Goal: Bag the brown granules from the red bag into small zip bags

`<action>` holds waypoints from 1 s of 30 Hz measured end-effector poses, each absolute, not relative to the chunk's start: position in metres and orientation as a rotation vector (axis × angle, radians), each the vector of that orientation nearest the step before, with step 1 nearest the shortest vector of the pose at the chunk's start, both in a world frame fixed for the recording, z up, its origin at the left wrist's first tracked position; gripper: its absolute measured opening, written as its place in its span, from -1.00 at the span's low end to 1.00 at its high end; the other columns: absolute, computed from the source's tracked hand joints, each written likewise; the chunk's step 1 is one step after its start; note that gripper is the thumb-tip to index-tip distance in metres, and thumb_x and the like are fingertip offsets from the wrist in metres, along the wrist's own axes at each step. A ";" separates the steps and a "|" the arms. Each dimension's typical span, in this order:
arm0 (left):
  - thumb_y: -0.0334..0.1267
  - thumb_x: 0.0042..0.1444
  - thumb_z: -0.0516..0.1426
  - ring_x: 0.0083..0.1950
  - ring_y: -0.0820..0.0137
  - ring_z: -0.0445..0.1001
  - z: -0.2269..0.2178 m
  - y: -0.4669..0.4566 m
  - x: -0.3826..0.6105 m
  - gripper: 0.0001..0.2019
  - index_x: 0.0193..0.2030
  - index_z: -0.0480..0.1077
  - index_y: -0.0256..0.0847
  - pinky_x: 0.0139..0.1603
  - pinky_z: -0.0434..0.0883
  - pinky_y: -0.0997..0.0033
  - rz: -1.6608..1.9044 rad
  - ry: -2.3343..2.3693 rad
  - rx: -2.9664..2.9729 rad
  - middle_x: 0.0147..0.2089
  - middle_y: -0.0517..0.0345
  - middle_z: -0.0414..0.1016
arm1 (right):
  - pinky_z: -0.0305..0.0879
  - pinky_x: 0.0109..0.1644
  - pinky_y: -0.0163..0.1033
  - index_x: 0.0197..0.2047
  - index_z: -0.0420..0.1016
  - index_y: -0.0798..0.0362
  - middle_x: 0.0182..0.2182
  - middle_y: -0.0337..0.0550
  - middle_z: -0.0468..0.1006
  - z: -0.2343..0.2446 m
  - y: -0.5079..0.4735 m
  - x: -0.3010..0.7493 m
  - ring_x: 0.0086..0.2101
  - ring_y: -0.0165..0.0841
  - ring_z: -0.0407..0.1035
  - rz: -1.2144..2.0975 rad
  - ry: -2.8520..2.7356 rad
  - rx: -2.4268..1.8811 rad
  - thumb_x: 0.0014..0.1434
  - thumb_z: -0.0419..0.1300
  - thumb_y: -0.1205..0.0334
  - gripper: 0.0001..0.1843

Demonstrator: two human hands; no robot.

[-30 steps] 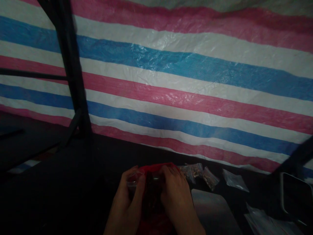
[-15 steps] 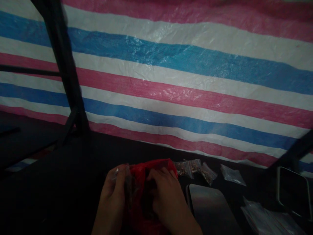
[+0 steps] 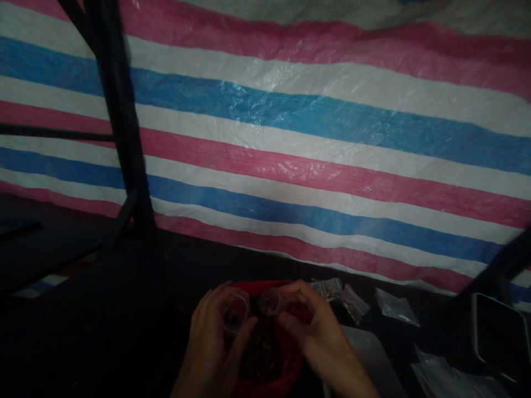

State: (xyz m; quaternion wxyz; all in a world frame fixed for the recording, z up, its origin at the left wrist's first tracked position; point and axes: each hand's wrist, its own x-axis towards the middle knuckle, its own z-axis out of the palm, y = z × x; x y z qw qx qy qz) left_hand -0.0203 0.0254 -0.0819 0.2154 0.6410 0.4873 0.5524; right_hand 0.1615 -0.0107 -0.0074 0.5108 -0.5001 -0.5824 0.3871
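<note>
Low in the dim view, my left hand (image 3: 215, 337) pinches a small clear plastic bag (image 3: 235, 314) with its mouth held open. My right hand (image 3: 317, 337) holds a small clear cup (image 3: 269, 302) tipped toward that bag. Both hands hover over a red plastic bag (image 3: 265, 354) that holds a heap of small dark pieces. The lower part of the red bag is hidden behind my wrists.
Several small filled clear bags (image 3: 344, 296) lie to the right on the dark table. A flat grey plate (image 3: 369, 354) sits beside my right wrist, more clear plastic (image 3: 448, 378) and a dark tray (image 3: 495, 334) farther right. A striped tarp (image 3: 290, 138) hangs behind, with a black post (image 3: 120, 121) at the left.
My right hand has come up out of the red bag holding the small cup, and now tilts it at the clear bag. My left hand has shifted slightly right.
</note>
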 end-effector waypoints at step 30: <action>0.29 0.00 0.35 -0.02 0.03 0.63 -0.041 -0.014 -0.032 -0.41 0.00 0.47 -0.09 -0.13 0.64 0.12 1.647 1.449 1.194 -0.03 -0.03 0.61 | 0.32 0.21 -0.03 -0.09 0.66 -0.03 0.06 -0.08 0.66 -0.002 -0.025 0.151 0.11 -0.11 0.50 0.428 -1.866 -1.818 -0.13 0.01 0.71 -0.33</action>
